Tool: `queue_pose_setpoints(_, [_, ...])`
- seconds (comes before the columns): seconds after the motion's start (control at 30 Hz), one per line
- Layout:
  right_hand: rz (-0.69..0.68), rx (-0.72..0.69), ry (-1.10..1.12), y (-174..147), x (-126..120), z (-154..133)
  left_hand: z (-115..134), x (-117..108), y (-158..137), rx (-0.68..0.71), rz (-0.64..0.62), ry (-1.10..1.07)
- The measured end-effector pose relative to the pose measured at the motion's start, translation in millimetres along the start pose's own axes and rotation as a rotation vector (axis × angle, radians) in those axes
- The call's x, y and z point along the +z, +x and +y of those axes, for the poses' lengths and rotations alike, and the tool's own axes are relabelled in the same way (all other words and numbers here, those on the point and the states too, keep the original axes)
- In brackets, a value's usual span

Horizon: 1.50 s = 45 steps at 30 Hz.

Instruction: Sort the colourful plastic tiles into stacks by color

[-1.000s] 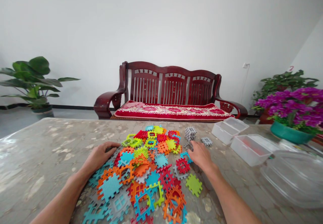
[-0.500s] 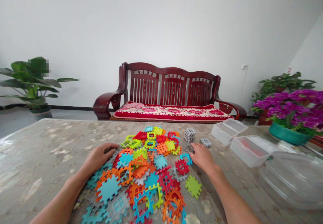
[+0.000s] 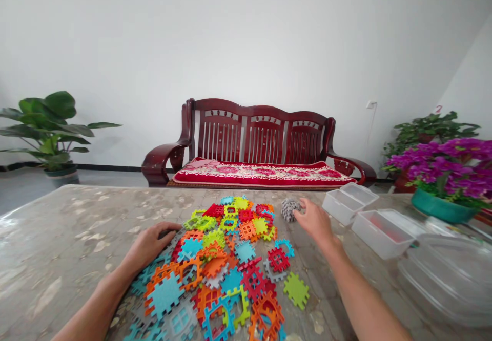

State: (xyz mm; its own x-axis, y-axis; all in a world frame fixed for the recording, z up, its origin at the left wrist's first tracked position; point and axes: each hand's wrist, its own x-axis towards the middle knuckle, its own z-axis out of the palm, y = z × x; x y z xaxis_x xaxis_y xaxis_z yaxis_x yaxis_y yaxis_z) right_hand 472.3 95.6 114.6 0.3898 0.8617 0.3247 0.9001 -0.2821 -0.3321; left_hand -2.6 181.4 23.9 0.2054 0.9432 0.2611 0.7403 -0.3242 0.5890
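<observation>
One hand (image 3: pixel 314 221), the right, has moved to the gray stack (image 3: pixel 288 210).

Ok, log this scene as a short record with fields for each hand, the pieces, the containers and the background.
Left hand: at the left edge of the pile of notched pieces
Right hand: fingertips at the gray stack
Pile colors: red, orange, blue, green, gray
Containers: translucent boxes, right side of table
Background: wooden bench, red cover
</observation>
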Motion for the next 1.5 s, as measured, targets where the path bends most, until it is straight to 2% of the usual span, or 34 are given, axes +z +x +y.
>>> queue_pose_setpoints(0.23, [-0.020, 0.057, -0.123, 26, 6, -8, -10, 5, 1, 0.007, -0.001, 0.001])
queue_pose_setpoints(0.4, [-0.011, 0.052, -0.148, 28, 6, -10, -10, 5, 1, -0.004, -0.006, -0.008])
queue_pose_setpoints(0.5, [0.073, -0.051, -0.086, 16, 9, -11, -4, 2, 0, -0.020, -0.004, -0.012])
queue_pose_setpoints(0.57, [0.073, -0.181, 0.001, 2, 14, -16, 1, 0, -1, -0.026, 0.001, -0.007])
queue_pose_setpoints(0.73, [-0.135, -0.609, 0.147, -34, 37, -44, 12, -3, -4, -0.024, 0.012, -0.002])
queue_pose_setpoints(0.83, [-0.257, -0.750, 0.135, -41, 51, -60, 17, -5, -5, -0.032, 0.019, -0.005])
queue_pose_setpoints(0.93, [-0.340, -0.810, 0.109, -38, 60, -68, 19, -5, -5, -0.037, 0.024, -0.009])
queue_pose_setpoints(1.03, [-0.367, -0.824, 0.115, -34, 59, -65, 18, -5, -5, -0.037, 0.027, -0.016])
queue_pose_setpoints(1.27, [-0.268, -0.746, 0.093, -45, 44, -50, 20, -5, -6, -0.032, 0.029, -0.031])
queue_pose_setpoints(1.37, [-0.263, -0.801, 0.110, -49, 42, -58, 20, -5, -6, -0.034, 0.031, -0.028])
queue_pose_setpoints(1.5, [-0.363, -0.896, 0.073, -48, 41, -76, 19, -5, -6, -0.015, 0.020, -0.020])
